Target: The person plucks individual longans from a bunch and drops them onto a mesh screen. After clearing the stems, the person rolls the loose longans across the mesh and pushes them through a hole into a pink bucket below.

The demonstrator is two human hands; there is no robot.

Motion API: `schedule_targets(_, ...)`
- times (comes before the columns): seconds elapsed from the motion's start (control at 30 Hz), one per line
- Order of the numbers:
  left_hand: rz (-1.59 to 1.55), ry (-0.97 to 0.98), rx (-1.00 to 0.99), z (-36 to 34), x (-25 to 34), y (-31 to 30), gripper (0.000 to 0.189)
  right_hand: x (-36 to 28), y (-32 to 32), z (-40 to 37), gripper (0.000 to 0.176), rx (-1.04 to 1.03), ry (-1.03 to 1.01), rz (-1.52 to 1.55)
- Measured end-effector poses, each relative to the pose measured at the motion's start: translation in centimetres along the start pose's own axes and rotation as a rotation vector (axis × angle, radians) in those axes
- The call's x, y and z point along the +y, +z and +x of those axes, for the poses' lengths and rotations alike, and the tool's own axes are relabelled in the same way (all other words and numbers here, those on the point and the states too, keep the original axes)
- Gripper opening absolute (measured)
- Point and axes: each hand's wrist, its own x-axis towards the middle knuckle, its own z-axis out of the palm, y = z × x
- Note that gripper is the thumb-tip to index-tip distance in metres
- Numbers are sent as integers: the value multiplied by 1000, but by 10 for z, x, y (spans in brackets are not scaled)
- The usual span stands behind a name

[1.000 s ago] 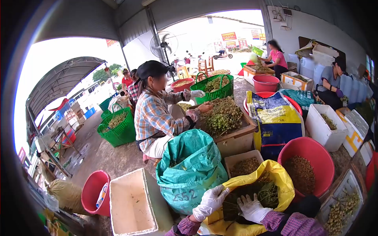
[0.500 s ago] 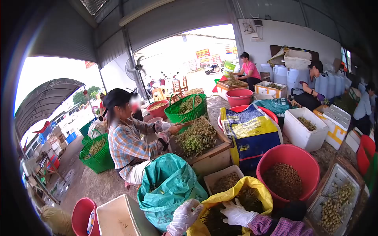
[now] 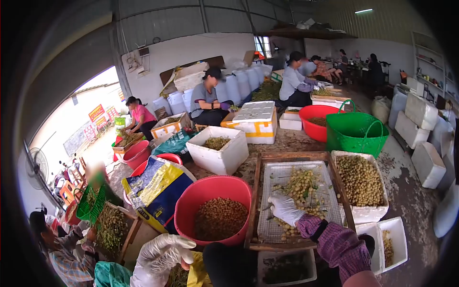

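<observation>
My left hand [image 3: 160,260], in a white glove, is loosely bent above the yellow bag [image 3: 198,272] at the bottom edge. A gap shows between its thumb and fingers, with nothing visible in it. My right hand [image 3: 287,209], also gloved, lies with fingers stretched out over a wood-framed mesh screen [image 3: 270,177]. Beside its fingertips, small round yellow-brown fruits on stems [image 3: 302,184] spread over the mesh. A white tub with dark green bits [image 3: 287,268] sits below the frame's near side.
A red tub of loose fruits [image 3: 222,217] stands left of the screen; a white foam box of fruits [image 3: 361,179] is on its right. Behind are a green basket [image 3: 356,131] and a white foam box [image 3: 217,150]. Several co-workers sit around, one in plaid [image 3: 71,258] at left.
The view has swung to the right. My right hand has left the yellow bag and is now over the mesh screen. My left hand stays near the bag.
</observation>
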Motion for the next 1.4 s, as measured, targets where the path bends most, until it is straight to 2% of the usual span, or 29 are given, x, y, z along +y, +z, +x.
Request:
schedule_targets(0.03,-266,-59,-62,27,-3,15,39,17,0,4,19,2,36,-22)
schedule_targets(0.13,-437,-44,-316,111,-30,60,37,59,0,19,40,145,-118,-229)
schedule_targets(0.17,-433,-74,-315,137,-46,77,36,67,3,26,61,59,-96,-262)
schedule_targets(0.2,-458,-63,-381,165,-71,89,33,69,3,28,63,-81,-60,-321)
schedule_targets(0.27,-448,-159,-335,208,-120,111,30,70,2,35,68,-351,25,-436)
schedule_targets(0.3,-390,-210,-314,225,-145,120,29,71,1,43,66,-600,140,-413)
schedule_targets(0.4,-387,-372,-285,251,-196,124,27,100,18,28,51,-425,4,-506)
schedule_targets(0.43,-412,-432,-278,255,-209,122,26,100,5,22,46,-394,10,-478)
schedule_targets(0.5,-461,-427,-267,262,-234,113,27,95,-27,5,35,-330,16,-424)
schedule_targets(0.6,-424,-461,-187,267,-250,112,26,89,-59,-15,33,30,78,-209)
schedule_targets(0.63,-421,-480,-171,269,-260,114,26,93,-65,-18,30,182,-60,-267)
schedule_targets(0.67,-415,-499,-152,272,-269,115,25,97,-69,-17,30,244,-11,-164)
schedule_targets(0.7,-442,-552,-232,274,-272,115,26,94,-76,-15,29,303,35,-59)
schedule_targets(0.73,-302,-393,-236,272,-277,121,31,91,-82,-13,28,354,81,49)
schedule_targets(0.77,-159,-239,-236,268,-283,133,37,90,-91,-12,16,340,89,300)
schedule_targets(0.8,-12,-84,-234,265,-285,142,44,88,-97,-7,13,339,98,517)
schedule_targets(0.87,-103,-47,-305,263,-288,152,60,84,-105,1,10,333,120,951)
schedule_targets(0.9,-149,-30,-342,263,-290,156,69,33,-146,-4,15,365,180,750)
schedule_targets(0.93,-197,-13,-380,263,-293,159,78,34,-145,-5,15,349,193,784)
schedule_targets(0.97,12,75,-344,267,-310,160,67,36,-144,-8,15,334,205,816)
schedule_targets(1.0,161,-38,-380,265,-297,160,60,38,-144,-9,15,319,217,849)
schedule_targets(1.07,466,-270,-446,260,-261,157,48,45,-145,-10,17,319,8,821)
schedule_targets(1.13,323,-169,-298,264,-288,151,39,50,-148,-14,21,324,-183,789)
schedule_targets(1.17,247,-116,-221,270,-305,148,35,54,-157,-13,34,290,-308,624)
schedule_targets(1.27,625,-225,-155,290,-345,123,25,49,-164,-21,32,197,-234,584)
schedule_targets(1.3,651,-195,-89,292,-356,120,25,73,-151,-23,33,196,-328,401)
schedule_targets(1.37,490,-199,-74,299,-381,107,23,89,-129,-31,32,90,-343,176)
schedule_targets(1.4,382,-244,-94,293,-357,110,22,96,-118,-36,32,38,-348,63)
